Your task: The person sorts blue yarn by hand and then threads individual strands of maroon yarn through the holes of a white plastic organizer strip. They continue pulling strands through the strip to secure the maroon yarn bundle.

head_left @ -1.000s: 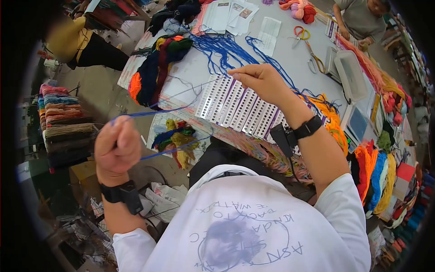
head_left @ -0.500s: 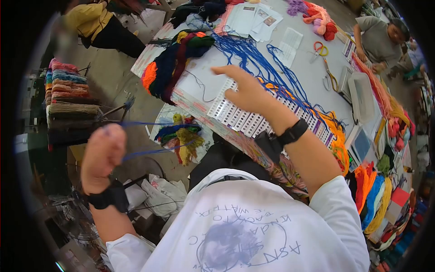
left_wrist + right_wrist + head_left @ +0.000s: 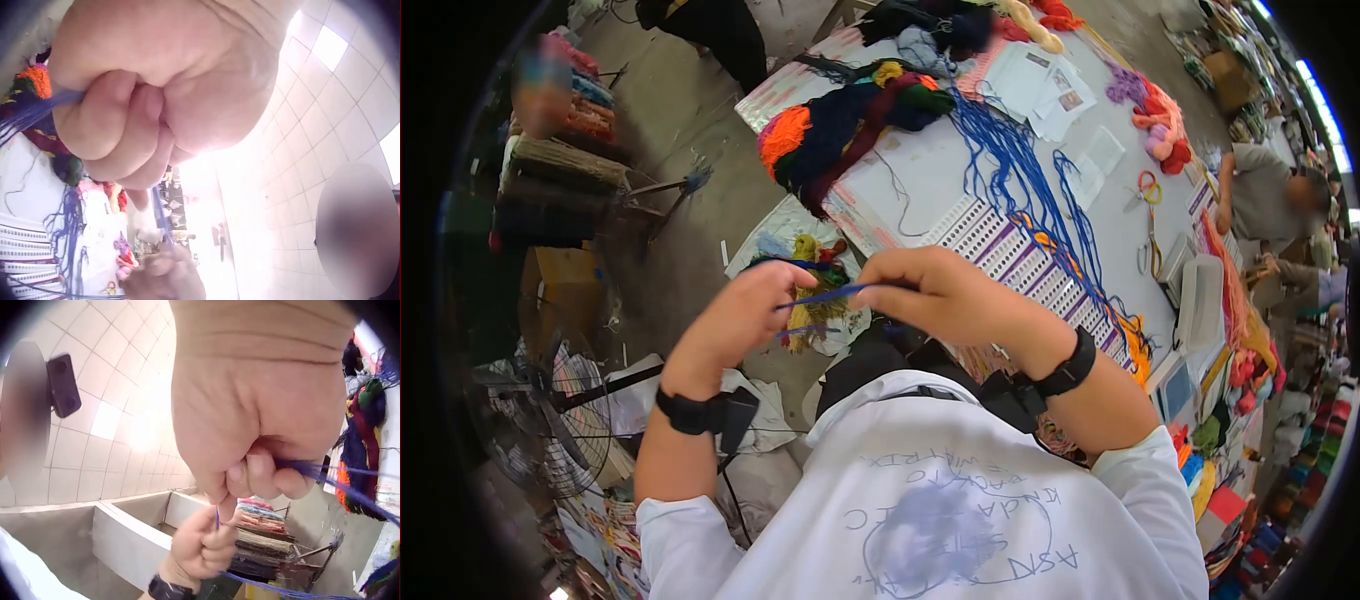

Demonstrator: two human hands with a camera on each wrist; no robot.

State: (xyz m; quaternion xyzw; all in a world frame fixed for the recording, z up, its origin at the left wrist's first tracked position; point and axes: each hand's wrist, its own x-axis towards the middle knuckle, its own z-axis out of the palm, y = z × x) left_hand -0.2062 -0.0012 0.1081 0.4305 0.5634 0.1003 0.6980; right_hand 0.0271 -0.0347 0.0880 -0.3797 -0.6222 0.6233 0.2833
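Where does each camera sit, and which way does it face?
Head: head-worn, facing forward and down at blue yarn between left hand and right hand; forearms, white shirt show.
Left wrist: worn there, facing the left palm, right hand beyond.
Right wrist: worn there, facing the right palm, left hand beyond.
Both wrist views share the tiled ceiling.

Blue strands [image 3: 830, 295], purple-striped cards [image 3: 1010, 262]

Deep blue runs from left hand [image 3: 745, 318] to right hand [image 3: 940, 293]. Beyond the right hand, the white cards bear purple stripes and rows of dark dots. Beyond both hands, a yarn bundle [image 3: 845, 135] mixes navy, maroon, green and orange. Behind them, a white shirt [image 3: 925, 435] bears a blue-grey blotch.
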